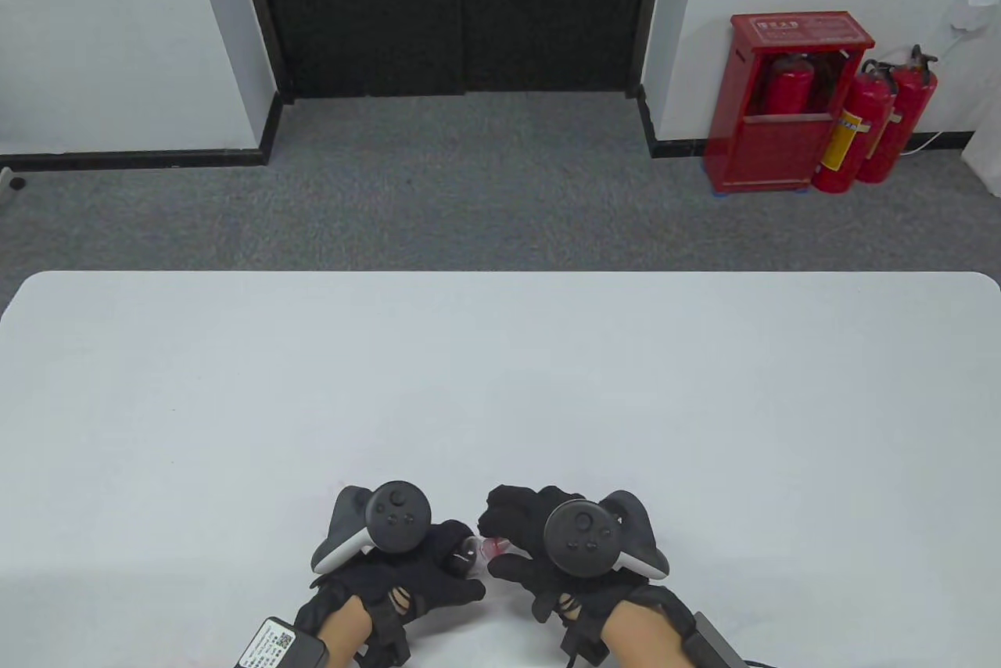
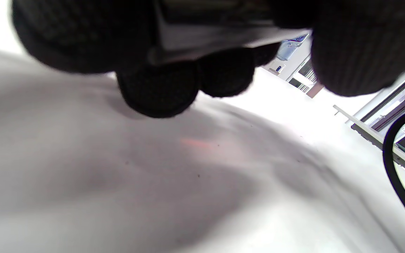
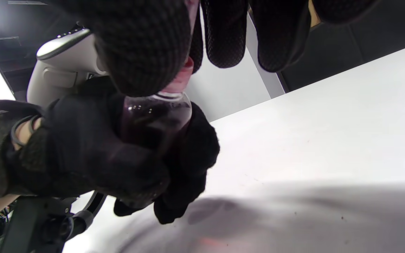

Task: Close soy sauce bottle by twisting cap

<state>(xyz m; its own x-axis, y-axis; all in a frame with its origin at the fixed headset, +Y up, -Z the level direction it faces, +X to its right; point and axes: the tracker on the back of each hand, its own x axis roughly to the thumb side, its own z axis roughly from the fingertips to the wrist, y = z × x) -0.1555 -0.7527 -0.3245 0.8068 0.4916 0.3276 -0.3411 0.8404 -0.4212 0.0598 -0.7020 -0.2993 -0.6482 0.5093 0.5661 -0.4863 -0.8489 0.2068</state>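
Note:
The soy sauce bottle [image 1: 469, 549], clear with dark liquid, is held between both hands near the table's front edge, its neck pointing right. My left hand [image 1: 426, 570] grips the bottle's body; in the right wrist view the left hand [image 3: 83, 151] wraps the dark bottle [image 3: 155, 117]. My right hand [image 1: 512, 539] pinches the red cap [image 1: 495, 545] on the neck. In the right wrist view the thumb and fingers [image 3: 135, 45] close around the red cap [image 3: 184, 78]. In the left wrist view only my left hand's gloved fingers [image 2: 160, 88] and a pale part of the bottle [image 2: 206, 35] show.
The white table [image 1: 500, 386] stretches ahead of the hands. Beyond its far edge are grey carpet, a dark door and red fire extinguishers [image 1: 852, 124]. A black cable [image 2: 394, 175] hangs at the right of the left wrist view.

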